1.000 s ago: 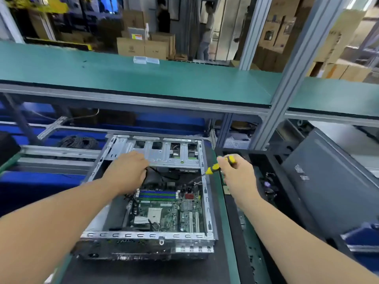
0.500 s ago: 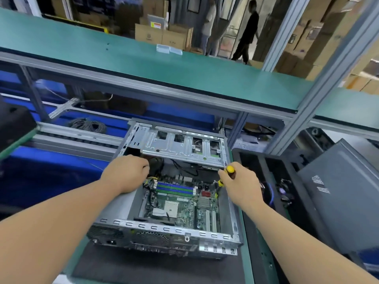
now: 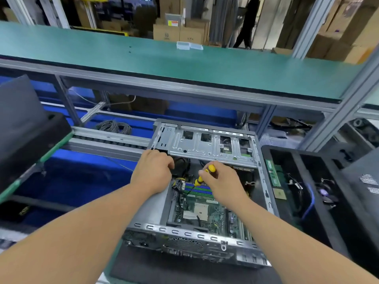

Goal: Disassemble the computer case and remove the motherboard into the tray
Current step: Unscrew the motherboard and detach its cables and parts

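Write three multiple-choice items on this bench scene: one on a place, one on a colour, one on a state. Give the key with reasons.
1. Where does the motherboard lie?
A. inside the computer case
B. on the upper shelf
C. in the black tray

2. What colour is the screwdriver handle?
A. red
B. yellow and black
C. white

3. What is the right hand doing?
A. hanging idle
B. pressing flat on the bench
C. gripping the screwdriver

Key: 1 A, the board sits within the case walls. 2 B, yellow with black bands. 3 C, fingers curl round the handle, tip angled down into the case.

Green shelf (image 3: 184,64) on grey metal posts (image 3: 307,27) overhead; stacked cardboard boxes (image 3: 180,31) behind; blue surface (image 3: 82,177) under the bench.
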